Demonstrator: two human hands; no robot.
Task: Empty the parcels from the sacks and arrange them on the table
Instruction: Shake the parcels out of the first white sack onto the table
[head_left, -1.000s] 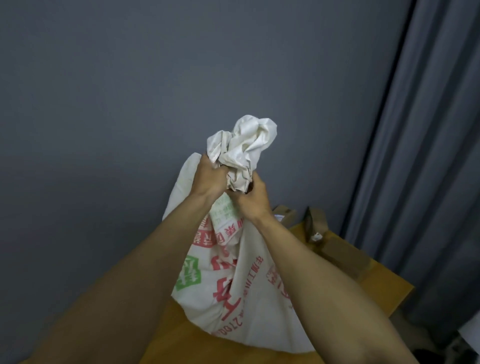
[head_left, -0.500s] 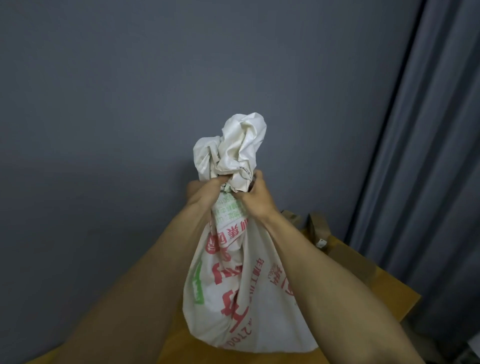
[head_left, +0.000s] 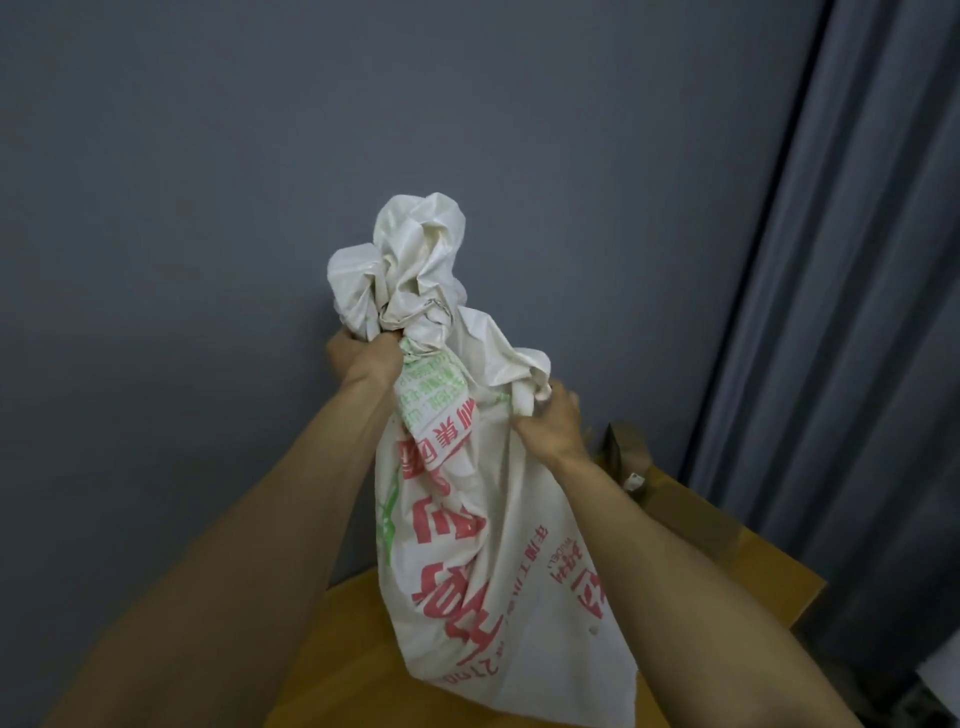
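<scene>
Left hand (head_left: 363, 358), right hand (head_left: 550, 427) grip sack (head_left: 493, 571) (red lettering upside down)

Both hands (head_left: 363, 358) gripping sack (head_left: 467, 545)

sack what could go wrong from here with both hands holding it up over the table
1. The sack hangs with its print upside down, so its mouth is likely below: parcels could drop out at once and slide off the table.
2. The left hand and right hand hold only bunched fabric; either grip could slip.
3. A swing could knock the cardboard parcels beside the right hand.
</scene>
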